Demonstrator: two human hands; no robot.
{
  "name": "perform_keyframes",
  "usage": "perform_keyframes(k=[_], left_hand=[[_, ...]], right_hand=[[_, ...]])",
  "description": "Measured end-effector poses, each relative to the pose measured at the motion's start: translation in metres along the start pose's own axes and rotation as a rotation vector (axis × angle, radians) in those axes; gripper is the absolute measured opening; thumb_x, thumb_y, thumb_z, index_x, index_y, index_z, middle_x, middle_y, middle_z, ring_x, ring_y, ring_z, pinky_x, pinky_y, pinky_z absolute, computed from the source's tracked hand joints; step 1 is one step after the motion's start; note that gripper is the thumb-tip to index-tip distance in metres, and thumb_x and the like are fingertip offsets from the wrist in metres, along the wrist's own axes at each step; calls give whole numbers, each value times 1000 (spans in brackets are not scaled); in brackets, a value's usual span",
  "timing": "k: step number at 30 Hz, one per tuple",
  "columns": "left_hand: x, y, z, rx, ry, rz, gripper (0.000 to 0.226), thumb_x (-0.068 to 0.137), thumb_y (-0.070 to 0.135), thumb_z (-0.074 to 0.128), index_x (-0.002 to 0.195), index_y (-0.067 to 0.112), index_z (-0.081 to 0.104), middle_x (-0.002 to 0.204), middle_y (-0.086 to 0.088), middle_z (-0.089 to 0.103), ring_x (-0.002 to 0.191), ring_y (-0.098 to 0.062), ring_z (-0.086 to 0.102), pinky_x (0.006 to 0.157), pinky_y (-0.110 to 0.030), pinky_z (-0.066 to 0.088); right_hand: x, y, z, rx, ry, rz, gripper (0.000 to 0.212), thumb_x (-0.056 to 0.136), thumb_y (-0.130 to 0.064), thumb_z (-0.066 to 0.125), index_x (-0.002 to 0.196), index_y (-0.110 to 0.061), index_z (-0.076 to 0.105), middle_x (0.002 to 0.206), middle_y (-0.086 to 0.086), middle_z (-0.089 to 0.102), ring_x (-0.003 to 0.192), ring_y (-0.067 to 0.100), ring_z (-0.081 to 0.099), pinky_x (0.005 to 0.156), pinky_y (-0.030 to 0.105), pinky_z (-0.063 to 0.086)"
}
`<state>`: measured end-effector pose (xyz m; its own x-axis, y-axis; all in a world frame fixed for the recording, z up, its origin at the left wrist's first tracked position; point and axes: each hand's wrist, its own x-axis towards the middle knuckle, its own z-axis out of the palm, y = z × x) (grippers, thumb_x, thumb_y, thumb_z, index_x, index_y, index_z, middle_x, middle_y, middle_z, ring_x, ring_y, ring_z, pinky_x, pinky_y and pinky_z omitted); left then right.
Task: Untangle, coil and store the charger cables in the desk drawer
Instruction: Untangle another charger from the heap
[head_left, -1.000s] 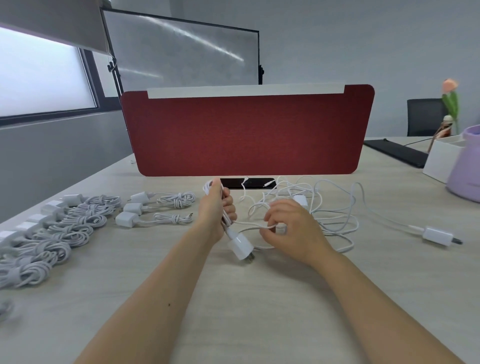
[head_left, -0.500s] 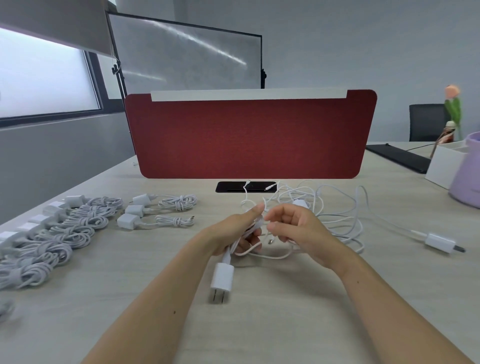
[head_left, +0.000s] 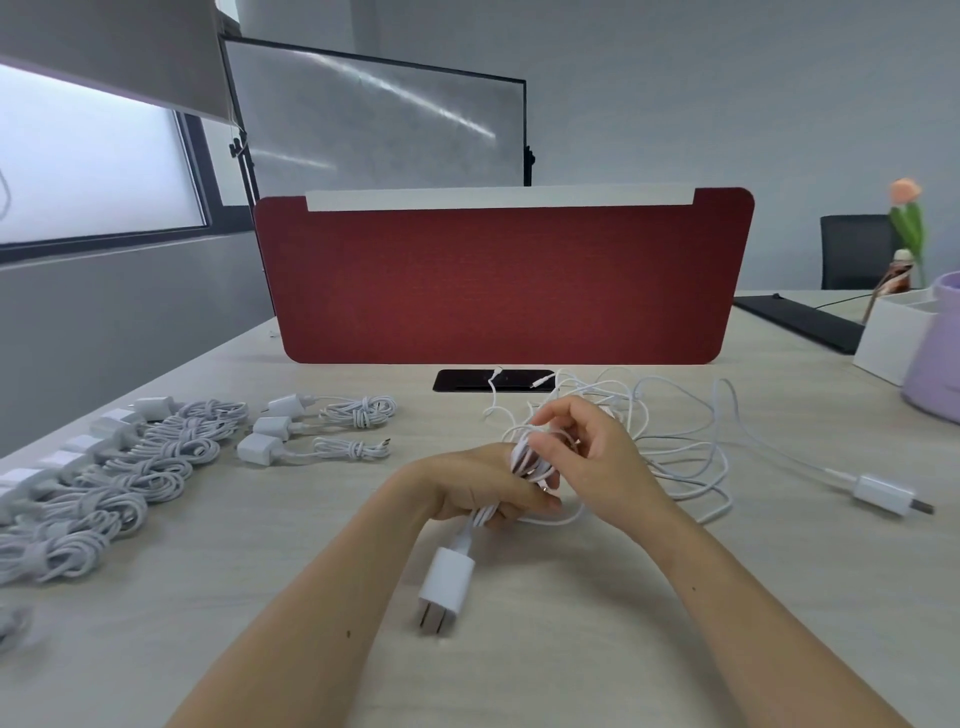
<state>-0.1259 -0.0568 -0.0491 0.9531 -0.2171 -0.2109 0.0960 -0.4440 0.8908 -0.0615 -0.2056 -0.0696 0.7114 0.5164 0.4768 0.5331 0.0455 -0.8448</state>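
Center frame: L hand grips a part-coiled cable, plug dangling below it. R hand pinches same cable at the coil. Tangled cables lie just behind, center-right; coiled chargers at left of desk.

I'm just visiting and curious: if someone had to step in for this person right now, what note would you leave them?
Left hand grips a partly coiled cable; its plug hangs below the hand.
Right hand pinches the same cable at the coil.
Done: coiled chargers lie in rows on the desk, at left.
Left: finish this coil, untangle the loose pile behind the hands, then store everything. No drawer is in view.
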Motion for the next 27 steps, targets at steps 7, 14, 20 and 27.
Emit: perform_keyframes(k=[7,14,20,27], left_hand=[[-2,2,0,-2,2,1,27,90,1,63,81,17,44,59,4,37,50,-7,35,48,-21,32],[2,11,12,70,135,64,17,92,10,63,77,15,57,60,-2,50,53,-12,48,56,-25,47],[3,10,24,516,592,138,13,87,37,64,87,27,55,78,5,65,72,-17,61,65,-34,49],[1,1,25,37,681,221,45,90,57,53,78,15,43,64,5,46,55,-12,42,57,-29,37]], right_hand=[[-1,0,1,-65,-71,-4,12,95,-13,63,94,-24,68,78,-20,65,73,3,60,71,18,48],[2,-6,4,-25,112,-90,20,92,-11,67,77,-24,68,69,-17,66,67,0,60,66,15,46],[5,-4,2,53,191,-45,19,92,-10,67,77,-22,69,62,-9,63,59,5,54,60,19,44],[6,2,7,147,192,53,14,94,-14,66,81,-14,70,58,-6,58,52,5,46,53,19,40]])
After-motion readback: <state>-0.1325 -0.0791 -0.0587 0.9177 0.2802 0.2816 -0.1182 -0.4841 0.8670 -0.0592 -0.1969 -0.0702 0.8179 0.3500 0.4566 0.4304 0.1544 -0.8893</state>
